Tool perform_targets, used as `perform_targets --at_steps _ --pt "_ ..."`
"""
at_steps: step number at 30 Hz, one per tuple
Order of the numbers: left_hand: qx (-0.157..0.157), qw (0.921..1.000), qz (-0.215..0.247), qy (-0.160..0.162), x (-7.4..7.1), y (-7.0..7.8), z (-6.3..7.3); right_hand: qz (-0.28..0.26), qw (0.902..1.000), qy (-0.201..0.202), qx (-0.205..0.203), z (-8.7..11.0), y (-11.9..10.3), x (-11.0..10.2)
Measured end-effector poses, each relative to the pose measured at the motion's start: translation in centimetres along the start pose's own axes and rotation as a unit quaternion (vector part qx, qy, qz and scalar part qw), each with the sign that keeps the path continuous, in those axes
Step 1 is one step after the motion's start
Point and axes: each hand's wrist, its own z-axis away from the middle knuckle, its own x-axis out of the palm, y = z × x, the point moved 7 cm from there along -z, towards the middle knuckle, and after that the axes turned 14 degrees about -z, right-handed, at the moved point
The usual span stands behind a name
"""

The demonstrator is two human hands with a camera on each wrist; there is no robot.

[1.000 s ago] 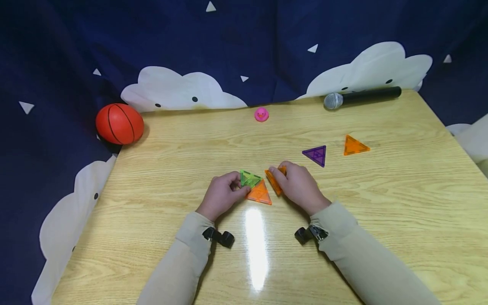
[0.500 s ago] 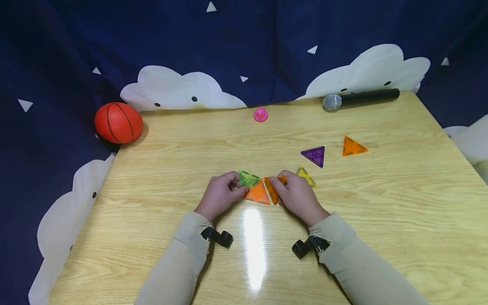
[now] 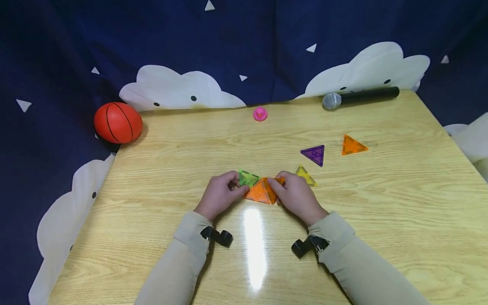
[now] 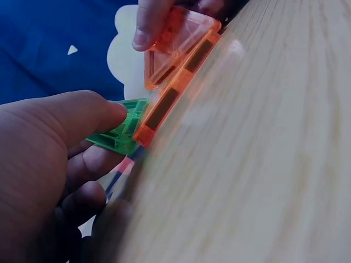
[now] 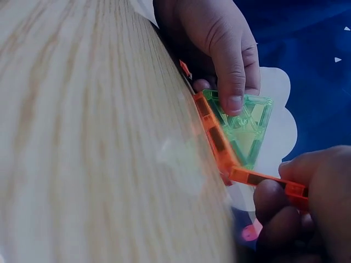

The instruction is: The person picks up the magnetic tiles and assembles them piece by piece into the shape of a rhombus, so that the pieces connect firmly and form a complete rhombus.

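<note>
My left hand (image 3: 222,194) pinches a see-through green triangular magnetic tile (image 3: 248,178) between thumb and fingers. An orange triangular magnetic tile (image 3: 257,193) lies flat, its edge along the green one, which tilts up from it in the left wrist view. Between the thumb and fingers of my right hand (image 3: 299,195) is a second orange tile (image 3: 271,195), held slanted. One edge of that tile meets the right side of the flat orange tile. In the right wrist view my right fingers (image 5: 274,205) grip its outer part and hide some of it.
Beyond my right hand lie a yellow triangular tile (image 3: 306,176), a purple one (image 3: 315,155) and another orange one (image 3: 352,145). A pink toy duck (image 3: 260,114), a microphone (image 3: 362,98) and a red ball (image 3: 118,123) are along the back of the wooden table (image 3: 183,148).
My right hand has brought its orange tile down and left against the flat orange tile, closing the gap between them. The yellow tile has come into sight. The left hand has stayed nearly still.
</note>
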Motion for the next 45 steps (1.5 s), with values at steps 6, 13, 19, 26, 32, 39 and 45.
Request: perform_targets --at_steps 6,13,19,26,32,39,45 --pt "0.003 1.0 0.005 -0.001 0.0 -0.01 -0.06 0.003 1.0 0.003 -0.005 0.05 -0.21 -0.2" --pt "0.006 0.9999 0.012 0.003 0.07 -0.08 -0.09 -0.005 0.9997 0.016 -0.017 0.16 -0.23 -0.48" --pt "0.011 0.9998 0.019 0.001 0.16 0.07 -0.1 -0.023 0.9995 0.016 -0.013 0.3 -0.11 -0.65" --pt "0.018 0.9995 0.023 0.008 0.11 0.09 -0.15 -0.042 0.999 -0.007 -0.012 0.49 0.19 -0.32" --pt "0.021 0.9991 0.037 0.005 -0.06 0.28 -0.07 -0.06 0.9974 -0.031 -0.025 0.57 0.14 0.06" --pt "0.034 0.9984 0.045 0.005 -0.01 0.34 -0.01 -0.083 0.9952 -0.044 -0.026 0.75 0.04 0.2" --pt "0.041 0.9976 0.056 0.008 0.06 0.35 0.0 -0.082 0.9954 -0.043 -0.026 0.75 0.05 0.16"
